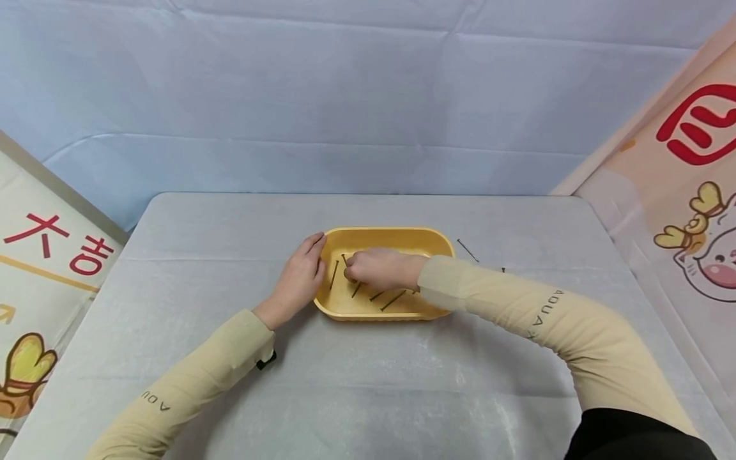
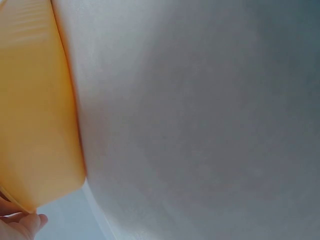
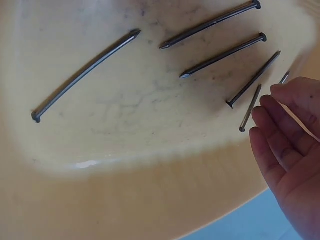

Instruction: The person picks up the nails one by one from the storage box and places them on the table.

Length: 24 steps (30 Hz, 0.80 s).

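Observation:
A yellow plastic tray (image 1: pixel 397 315) rests on the table with several dark metal nails (image 1: pixel 393 300) loose on its bottom. My left hand (image 1: pixel 297 275) grips the tray's left rim, its fingertips showing at the tray's corner in the left wrist view. Inside the tray, my right hand (image 1: pixel 382 268) reaches down among the nails at the left part. In the right wrist view, its fingers are bent, the thumb close to the index finger. A nail (image 3: pixel 285 78) shows just beyond the thumb tip; whether the fingers pinch it is hidden.
On the table (image 1: pixel 368 383), right of the tray, lies a single nail (image 1: pixel 468 250). Another nail's head (image 1: pixel 503 269) peeks out behind the right sleeve (image 1: pixel 535 313). A pale cloth wall (image 1: pixel 368 96) stands behind the table, with printed panels (image 1: pixel 684 211) at both sides.

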Motion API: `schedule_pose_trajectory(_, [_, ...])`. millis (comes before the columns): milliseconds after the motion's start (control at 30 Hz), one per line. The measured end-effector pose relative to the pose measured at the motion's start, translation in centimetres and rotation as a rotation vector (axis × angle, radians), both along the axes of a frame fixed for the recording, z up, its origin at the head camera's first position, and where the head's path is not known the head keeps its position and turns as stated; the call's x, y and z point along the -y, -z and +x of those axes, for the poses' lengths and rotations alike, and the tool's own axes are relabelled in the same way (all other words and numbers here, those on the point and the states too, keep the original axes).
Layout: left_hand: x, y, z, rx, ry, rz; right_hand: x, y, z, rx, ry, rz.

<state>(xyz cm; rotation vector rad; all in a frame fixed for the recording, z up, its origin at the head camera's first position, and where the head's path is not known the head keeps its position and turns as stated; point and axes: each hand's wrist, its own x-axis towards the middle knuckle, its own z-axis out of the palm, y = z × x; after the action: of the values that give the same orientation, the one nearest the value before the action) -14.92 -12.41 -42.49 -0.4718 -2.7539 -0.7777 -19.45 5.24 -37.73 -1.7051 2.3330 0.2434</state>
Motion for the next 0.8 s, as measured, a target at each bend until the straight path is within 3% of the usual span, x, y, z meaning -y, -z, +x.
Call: schedule_pose_trajectory(800, [-0.1, 0.3, -0.3, 0.023, -0.006, 0.007, 0.6, 2.1, -1.1, 0.103, 0.031, 0.026])
